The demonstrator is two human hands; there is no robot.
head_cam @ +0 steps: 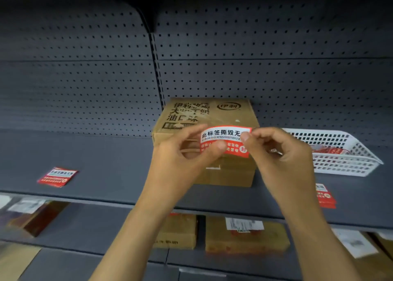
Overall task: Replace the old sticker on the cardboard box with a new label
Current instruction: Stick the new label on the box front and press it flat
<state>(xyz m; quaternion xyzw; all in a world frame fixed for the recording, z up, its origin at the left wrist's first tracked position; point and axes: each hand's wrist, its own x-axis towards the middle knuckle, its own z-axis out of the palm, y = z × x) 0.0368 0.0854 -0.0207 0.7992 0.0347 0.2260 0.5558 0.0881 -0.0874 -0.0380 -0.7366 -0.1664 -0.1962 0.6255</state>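
Note:
A brown cardboard box [223,115] with black printed characters stands on a dark grey shelf [106,174]. In front of the box I hold a red and white label [225,138] up in the air with both hands. My left hand [187,153] pinches its lower left part between thumb and fingers. My right hand [276,149] pinches its upper right corner. The hands hide most of the box's front face, so I cannot tell if a sticker is on it.
A white plastic basket [344,153] with red labels inside sits right of the box. Another red label [57,177] lies on the shelf at left, and more red labels [325,195] lie near the right front edge. Lower shelves hold more cardboard boxes [244,238]. Pegboard backs the shelf.

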